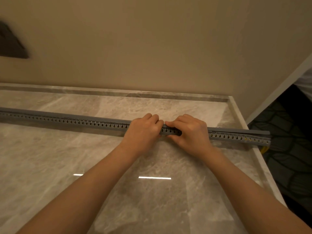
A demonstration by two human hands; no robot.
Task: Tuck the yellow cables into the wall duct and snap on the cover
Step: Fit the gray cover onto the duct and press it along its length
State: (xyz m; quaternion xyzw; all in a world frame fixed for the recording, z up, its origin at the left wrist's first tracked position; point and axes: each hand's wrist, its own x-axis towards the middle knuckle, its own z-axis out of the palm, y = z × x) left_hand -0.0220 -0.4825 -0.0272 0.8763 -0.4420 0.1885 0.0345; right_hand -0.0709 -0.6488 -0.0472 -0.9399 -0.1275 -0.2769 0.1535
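Reaches in from the bottom edge with both bare forearms over a glossy marble counter [67,157]. Two bright light-strip reflections on its near surface.

Grips the grey slotted duct [84,123] right of mid-length with both hands, side by side, knuckles nearly touching.
- Left hand [143,130]: fingers curled over the duct top, thumb hidden.
- Right hand [190,132]: fingers curled over the top, thumb tucked against the near slotted wall.

Duct position: flat on the counter, running left to right, angled slightly nearer at the right, right end overhanging the counter's edge.

Cover [236,130]: grey strip along the duct top on both sides of the hands. Cannot tell the seating under the hands.

Yellow cables [263,150]: glimpsed through the slots near the right end, then hanging out of that end past the counter edge.

Beyond: low marble upstand [118,92] along the back of the counter, then a plain beige wall [152,48]. Blurred dark shape [10,44] on the wall far left, unidentifiable. White trim [278,88] at the right, dark patterned carpet [287,157] below it.
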